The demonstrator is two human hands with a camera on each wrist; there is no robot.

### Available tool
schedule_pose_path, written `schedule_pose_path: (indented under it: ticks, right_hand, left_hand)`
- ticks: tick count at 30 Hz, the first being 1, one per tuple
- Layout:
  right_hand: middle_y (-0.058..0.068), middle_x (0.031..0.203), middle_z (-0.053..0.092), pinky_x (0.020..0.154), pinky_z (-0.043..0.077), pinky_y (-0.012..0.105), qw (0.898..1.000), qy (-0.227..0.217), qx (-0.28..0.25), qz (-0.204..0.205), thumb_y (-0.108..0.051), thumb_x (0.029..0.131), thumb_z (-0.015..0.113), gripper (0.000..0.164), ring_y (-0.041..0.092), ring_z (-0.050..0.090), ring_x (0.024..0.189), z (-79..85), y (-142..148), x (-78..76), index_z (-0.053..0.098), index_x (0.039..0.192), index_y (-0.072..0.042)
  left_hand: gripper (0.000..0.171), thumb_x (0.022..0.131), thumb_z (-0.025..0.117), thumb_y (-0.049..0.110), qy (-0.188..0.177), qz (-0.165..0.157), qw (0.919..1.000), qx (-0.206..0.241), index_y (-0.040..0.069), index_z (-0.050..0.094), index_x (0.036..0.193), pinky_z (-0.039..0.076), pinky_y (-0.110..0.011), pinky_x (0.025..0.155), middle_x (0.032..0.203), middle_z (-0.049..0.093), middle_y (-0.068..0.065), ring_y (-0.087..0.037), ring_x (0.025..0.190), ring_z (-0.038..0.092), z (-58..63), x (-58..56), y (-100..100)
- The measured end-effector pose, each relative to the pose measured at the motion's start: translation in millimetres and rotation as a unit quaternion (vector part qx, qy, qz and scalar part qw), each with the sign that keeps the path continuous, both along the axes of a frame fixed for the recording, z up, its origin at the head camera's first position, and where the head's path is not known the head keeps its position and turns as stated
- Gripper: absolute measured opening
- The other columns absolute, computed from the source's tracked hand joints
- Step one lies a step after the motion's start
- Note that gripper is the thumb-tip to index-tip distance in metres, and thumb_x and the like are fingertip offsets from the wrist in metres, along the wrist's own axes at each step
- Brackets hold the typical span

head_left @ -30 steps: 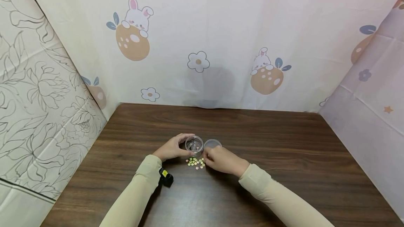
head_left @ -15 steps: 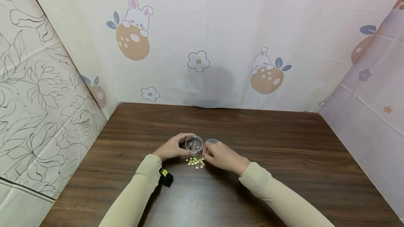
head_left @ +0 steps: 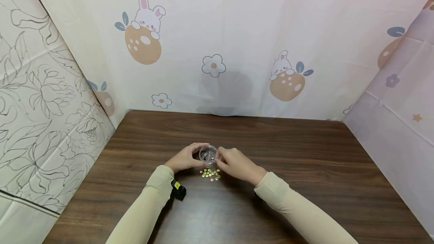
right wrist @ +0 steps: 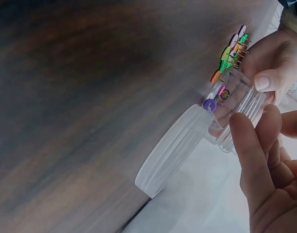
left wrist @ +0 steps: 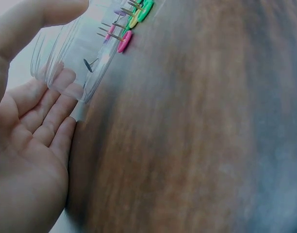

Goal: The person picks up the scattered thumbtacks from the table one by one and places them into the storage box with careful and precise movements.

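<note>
My left hand [head_left: 185, 158] holds a clear plastic jar [head_left: 207, 154] between thumb and fingers, on the table. Inside the jar lies a dark thumbtack [left wrist: 88, 65]; further tacks in it are hard to make out. In front of it lie several coloured thumbtacks [head_left: 209, 173], points up. At the jar's right rim is my right hand [head_left: 237, 164], fingers bent and tips close together. In the right wrist view its fingers [right wrist: 245, 141] are by the jar's mouth; whether a tack is between them is hidden. A purple thumbtack [right wrist: 210, 104] shows near the jar's base.
A translucent round lid [right wrist: 175, 150] lies right of the jar, mostly hidden behind my right hand in the head view. A black wrist device [head_left: 179, 191] sits at my left cuff. The brown wooden table [head_left: 288, 142] ends at a patterned curtain [head_left: 244, 48].
My right hand has risen from the edge of the tack pile to the jar's right rim, now covering most of the lid. My left hand and the jar stay in place.
</note>
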State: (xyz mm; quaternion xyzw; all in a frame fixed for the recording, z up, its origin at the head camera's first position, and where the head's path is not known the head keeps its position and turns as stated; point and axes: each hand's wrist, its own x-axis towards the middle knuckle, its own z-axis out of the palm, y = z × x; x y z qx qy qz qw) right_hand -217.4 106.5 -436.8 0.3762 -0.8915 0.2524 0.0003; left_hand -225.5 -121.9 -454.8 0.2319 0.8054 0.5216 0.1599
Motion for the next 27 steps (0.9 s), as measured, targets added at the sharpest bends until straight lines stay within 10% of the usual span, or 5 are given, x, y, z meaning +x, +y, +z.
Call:
schedule_pose_path:
  ticks: [27]
  right_hand:
    - [-0.009, 0.061, 0.055, 0.044, 0.041, 0.020, 0.999, -0.012, 0.032, -0.011, -0.018, 0.093, 0.055, 0.007, 0.002, 0.043, 0.044, -1.5, -15.4, -20.9, 0.060, 0.088, -0.015]
  left_hand:
    - [0.071, 0.080, 0.074, 0.016, -0.003, 0.000, 0.9999, 0.011, 0.008, 0.039, 0.141, 0.035, -0.050, 0.102, 0.141, 0.039, -0.014, -0.026, 0.126, 0.038, -2.4, -0.7, -0.9]
